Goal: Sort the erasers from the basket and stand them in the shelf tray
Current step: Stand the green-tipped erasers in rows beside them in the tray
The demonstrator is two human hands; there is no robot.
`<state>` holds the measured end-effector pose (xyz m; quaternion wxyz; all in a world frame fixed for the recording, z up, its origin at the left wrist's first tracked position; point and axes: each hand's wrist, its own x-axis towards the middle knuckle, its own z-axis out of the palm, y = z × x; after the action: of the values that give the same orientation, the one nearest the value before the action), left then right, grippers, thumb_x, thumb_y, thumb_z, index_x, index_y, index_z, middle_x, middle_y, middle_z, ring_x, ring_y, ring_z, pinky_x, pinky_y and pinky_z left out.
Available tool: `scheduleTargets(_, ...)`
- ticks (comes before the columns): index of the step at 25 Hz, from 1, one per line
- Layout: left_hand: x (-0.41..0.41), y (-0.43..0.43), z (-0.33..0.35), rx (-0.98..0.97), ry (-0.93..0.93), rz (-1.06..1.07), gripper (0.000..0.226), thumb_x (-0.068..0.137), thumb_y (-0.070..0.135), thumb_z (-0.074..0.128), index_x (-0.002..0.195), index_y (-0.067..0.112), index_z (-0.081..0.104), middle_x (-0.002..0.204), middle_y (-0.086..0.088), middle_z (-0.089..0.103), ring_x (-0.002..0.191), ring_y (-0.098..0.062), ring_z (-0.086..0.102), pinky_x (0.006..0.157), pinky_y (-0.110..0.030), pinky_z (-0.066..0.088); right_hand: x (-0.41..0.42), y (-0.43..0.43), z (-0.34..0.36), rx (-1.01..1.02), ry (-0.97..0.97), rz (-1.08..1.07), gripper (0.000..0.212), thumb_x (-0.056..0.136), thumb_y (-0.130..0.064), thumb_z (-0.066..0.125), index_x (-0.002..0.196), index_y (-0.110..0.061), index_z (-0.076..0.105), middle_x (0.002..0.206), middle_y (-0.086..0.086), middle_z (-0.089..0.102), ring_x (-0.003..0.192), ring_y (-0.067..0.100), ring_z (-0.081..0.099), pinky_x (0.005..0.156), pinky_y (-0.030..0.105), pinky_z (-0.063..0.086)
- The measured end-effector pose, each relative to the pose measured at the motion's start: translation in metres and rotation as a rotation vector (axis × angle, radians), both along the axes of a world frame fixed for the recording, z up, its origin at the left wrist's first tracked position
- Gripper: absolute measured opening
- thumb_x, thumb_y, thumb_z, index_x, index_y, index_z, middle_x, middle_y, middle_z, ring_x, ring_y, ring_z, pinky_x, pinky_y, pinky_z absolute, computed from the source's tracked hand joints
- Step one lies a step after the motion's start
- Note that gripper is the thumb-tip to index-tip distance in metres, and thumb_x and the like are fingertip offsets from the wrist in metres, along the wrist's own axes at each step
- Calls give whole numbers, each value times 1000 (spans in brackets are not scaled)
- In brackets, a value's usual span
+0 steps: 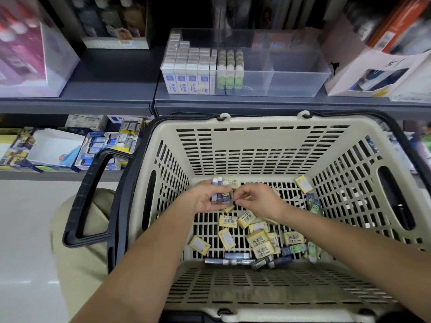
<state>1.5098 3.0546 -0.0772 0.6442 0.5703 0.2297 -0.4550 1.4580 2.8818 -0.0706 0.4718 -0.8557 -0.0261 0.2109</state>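
Observation:
A beige slotted basket [261, 145] fills the lower frame. Loose erasers lie on its floor: several yellow ones [256, 238], dark blue ones [238, 258] along the near wall, green ones [312, 249] at the right. Inside the basket my left hand [205, 198] holds a small stack of blue erasers [220, 194]. My right hand [258, 199] is just right of the stack, its fingertips pinched at the stack's edge. On the shelf above stands the clear tray [300, 75], with white-and-blue erasers [186, 75] and green erasers [229, 73] upright in its left part.
The basket's black handle [93, 197] hangs out to the left. Boxed goods flank the tray: a pink box [28, 57] at left, a white carton [373, 71] at right. A lower shelf at left holds stationery packs [98, 148]. Pale floor lies below left.

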Motion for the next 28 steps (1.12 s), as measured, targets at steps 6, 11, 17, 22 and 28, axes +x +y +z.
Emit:
scheduleTargets(6,-1,5,14,110,-64,-188,36,78,-6,68,107,12,56,96,-9,65,86,-21,66,75,-41,57,-28,9,-18,-361,192,625,19,84,-24,66,100,-15,71,96,-6,68,85,7,61,73,17,44)
scheduleTargets(11,-9,1,19,93,-62,-276,36,77,-5,70,103,16,56,102,-8,62,93,-20,64,69,-37,59,-41,25,-24,-658,114,842,37,81,-43,66,110,-21,65,106,-3,68,100,19,57,69,24,38)
scheduleTargets(17,-11,1,16,96,-48,-285,36,78,-5,69,103,17,55,104,-8,61,94,-20,62,70,-37,58,-47,31,-19,-691,77,912,31,83,-39,63,106,-18,63,105,0,67,98,23,57,78,30,44)
scheduleTargets(22,-13,-1,18,87,-37,-308,38,78,-3,70,107,15,55,112,-12,59,98,-21,61,66,-36,58,-42,37,-20,-709,196,1029,31,85,-29,60,112,-13,62,108,5,63,100,26,57,80,31,44)
scheduleTargets(28,-12,-1,19,87,-39,-252,39,75,-4,72,107,12,55,107,-12,62,95,-23,64,67,-38,59,-26,20,-4,-386,336,755,23,81,-23,69,100,-10,65,80,-7,57,82,15,53,68,21,38)
